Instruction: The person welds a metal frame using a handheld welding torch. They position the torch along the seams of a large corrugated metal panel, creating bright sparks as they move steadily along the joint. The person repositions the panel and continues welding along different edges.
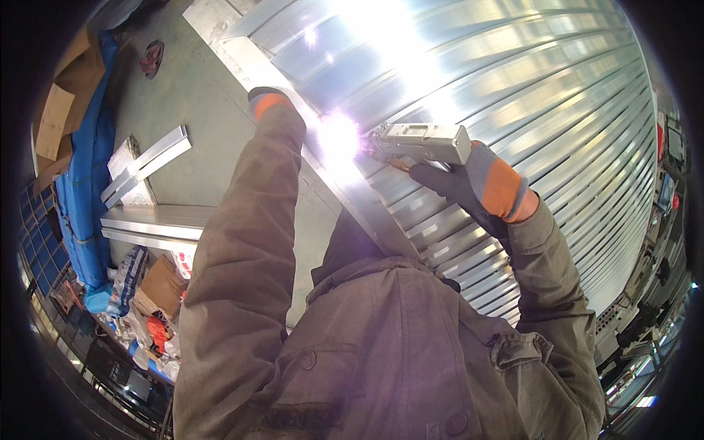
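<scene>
My right hand (488, 183), in a grey and orange glove, is closed around a silver, boxy handheld welding gun (425, 141) with a copper-coloured nozzle. The gun's tip points left at a glaring white-violet arc (339, 138), which lies on the seam between a shiny metal edge bar (378, 216) and the slatted metal panel (513, 95). Glare hides the seam itself. My left hand (268, 101), gloved alike, is at the edge bar, up and left of the arc. Sleeve and wrist cover most of it, so its fingers do not show.
Metal profiles (150, 165) lie at the left, near more stacked bars (150, 220). Blue sheeting (84, 194), cardboard (62, 121) and a heap of bags and scraps (154, 315) line the left side. A red and dark object (152, 59) sits on the grey floor (198, 110).
</scene>
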Available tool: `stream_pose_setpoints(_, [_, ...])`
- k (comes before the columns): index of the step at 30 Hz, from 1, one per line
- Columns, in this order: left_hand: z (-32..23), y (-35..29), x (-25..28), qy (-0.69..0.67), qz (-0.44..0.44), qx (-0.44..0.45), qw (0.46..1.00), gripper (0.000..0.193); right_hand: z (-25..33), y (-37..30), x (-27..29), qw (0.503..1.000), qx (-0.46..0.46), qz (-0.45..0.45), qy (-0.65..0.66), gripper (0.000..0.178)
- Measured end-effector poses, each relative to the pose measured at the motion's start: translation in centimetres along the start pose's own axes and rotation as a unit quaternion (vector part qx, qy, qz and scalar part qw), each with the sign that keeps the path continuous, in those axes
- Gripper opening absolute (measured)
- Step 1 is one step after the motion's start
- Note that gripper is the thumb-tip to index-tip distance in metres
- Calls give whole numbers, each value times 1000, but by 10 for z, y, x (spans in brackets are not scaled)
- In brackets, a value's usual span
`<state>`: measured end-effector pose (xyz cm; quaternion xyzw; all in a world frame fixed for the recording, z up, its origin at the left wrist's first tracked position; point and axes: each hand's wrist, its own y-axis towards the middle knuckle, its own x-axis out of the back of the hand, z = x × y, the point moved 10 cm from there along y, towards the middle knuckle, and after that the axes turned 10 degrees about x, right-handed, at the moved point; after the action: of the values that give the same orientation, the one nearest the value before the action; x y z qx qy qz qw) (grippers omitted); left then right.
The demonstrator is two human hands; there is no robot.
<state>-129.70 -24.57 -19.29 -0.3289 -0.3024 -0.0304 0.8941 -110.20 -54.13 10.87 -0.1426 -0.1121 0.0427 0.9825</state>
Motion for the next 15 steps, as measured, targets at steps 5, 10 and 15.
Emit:
stream_pose_setpoints(5, [4, -6, 4, 11, -35, 7, 999, 35, -1, -34, 7, 999, -38, -28, -9, 48])
stream_pose_setpoints(10, [6, -4, 3, -72, -38, 26, 996, 25, -3, -64, 2, 997, 6, -55, -58, 48])
stream_pose_setpoints(15, [0, 1, -21, 105, 32, -42, 993, 34, -11, -75, -4, 994, 30, -104, -16, 38])
